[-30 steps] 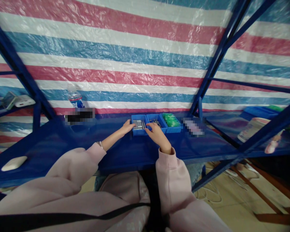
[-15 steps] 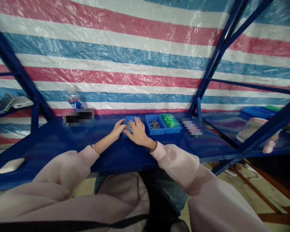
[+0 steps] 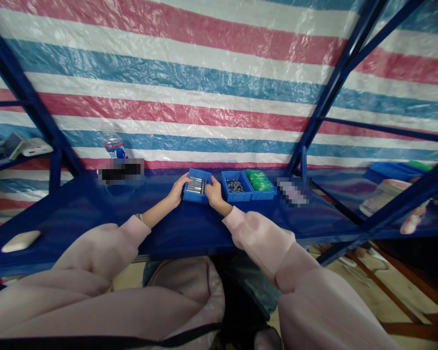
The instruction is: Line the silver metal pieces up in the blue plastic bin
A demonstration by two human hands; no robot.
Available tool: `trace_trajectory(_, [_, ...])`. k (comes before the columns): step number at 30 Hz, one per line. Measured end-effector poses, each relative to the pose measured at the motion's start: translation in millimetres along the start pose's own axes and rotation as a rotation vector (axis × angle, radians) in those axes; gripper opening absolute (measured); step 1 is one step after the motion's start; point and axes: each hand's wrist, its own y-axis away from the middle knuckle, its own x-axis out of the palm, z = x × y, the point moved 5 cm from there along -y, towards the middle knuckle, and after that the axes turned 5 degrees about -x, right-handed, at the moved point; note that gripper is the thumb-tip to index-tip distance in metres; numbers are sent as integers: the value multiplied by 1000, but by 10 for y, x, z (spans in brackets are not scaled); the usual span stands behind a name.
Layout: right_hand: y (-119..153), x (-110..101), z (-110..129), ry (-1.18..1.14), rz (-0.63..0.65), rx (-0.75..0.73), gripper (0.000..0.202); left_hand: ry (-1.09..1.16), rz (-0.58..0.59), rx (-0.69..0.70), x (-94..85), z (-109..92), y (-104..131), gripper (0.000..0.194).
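Observation:
Between my two hands is a small blue bin (image 3: 197, 198) with several silver metal bars or cylinders (image 3: 196, 185) lying in a row inside. My left hand (image 3: 177, 191) grips the bin's left side, thumb over the rim. On the opposite side, my right hand (image 3: 215, 192) grasps the right wall. Just right of it stands a second blue bin (image 3: 237, 197) holding small metal parts (image 3: 234, 185), too small to name. Touching that one is a third blue bin (image 3: 263, 195) filled with green plastic packets (image 3: 258, 180).
All three bins are at the blue table (image 3: 190, 228). A bottle (image 3: 114, 146) stands at the back left, near a blurred-out dark item. A white rounded object (image 3: 21, 241) lies at left. Blue metal posts (image 3: 323, 92) frame the bench; a person's hand shows at far right.
My right hand has moved from over the metal pieces to the right side of the bin. Both hands now hold the bin by its sides, and its contents are uncovered.

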Motion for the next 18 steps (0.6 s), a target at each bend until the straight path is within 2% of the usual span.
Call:
trace_trajectory(5, [49, 116, -121, -193, 16, 138, 40, 39, 19, 102, 36, -76, 63, 60])
trace_trajectory(13, [73, 150, -215, -348, -22, 251, 43, 122, 24, 46, 80, -101, 123, 61])
trace_trajectory(15, [79, 149, -234, -366, -24, 273, 44, 178, -25, 57, 53, -98, 105, 56])
trace_trajectory(18, [92, 153, -259, -384, -23, 300, 46, 277, -73, 76, 16, -93, 73, 34])
